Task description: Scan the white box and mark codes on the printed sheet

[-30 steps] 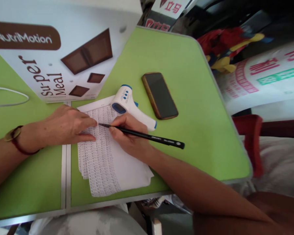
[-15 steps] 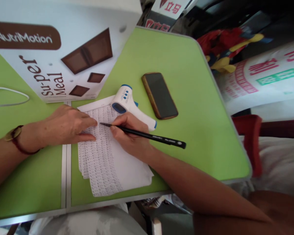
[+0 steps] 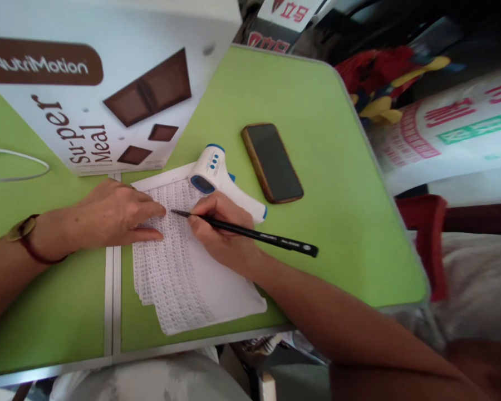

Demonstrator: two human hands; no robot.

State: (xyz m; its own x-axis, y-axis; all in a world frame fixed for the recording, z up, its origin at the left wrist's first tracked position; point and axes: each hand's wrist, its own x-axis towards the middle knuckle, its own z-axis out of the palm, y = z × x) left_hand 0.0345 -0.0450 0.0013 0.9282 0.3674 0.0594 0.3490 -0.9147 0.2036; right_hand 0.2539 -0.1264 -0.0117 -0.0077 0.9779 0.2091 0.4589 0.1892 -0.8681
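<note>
Sheets of paper [image 3: 229, 295] lie stacked on the green table, their left part covered with dense rows of handwriting. My left hand [image 3: 112, 214] rests at the sheets' left edge, holding nothing, thumb and forefinger stretched apart on the written part. In my right hand [image 3: 223, 228] is a black pen [image 3: 267, 236], its tip down at the paper just right of my left forefinger. A white and blue infrared thermometer [image 3: 217, 178] lies on the upper end of the sheets, its handle running just beyond my right hand.
A phone in a brown case [image 3: 272, 162] lies right of the thermometer. The white NutriMotion box [image 3: 129, 67] stands behind the papers. A white cable [image 3: 16, 150] loops at the left. Beyond the table's right edge is a printed white sack [image 3: 455, 128].
The lower end of the top sheet has shifted slightly to the right. My right hand and the pen have moved very little; my left hand stays put.
</note>
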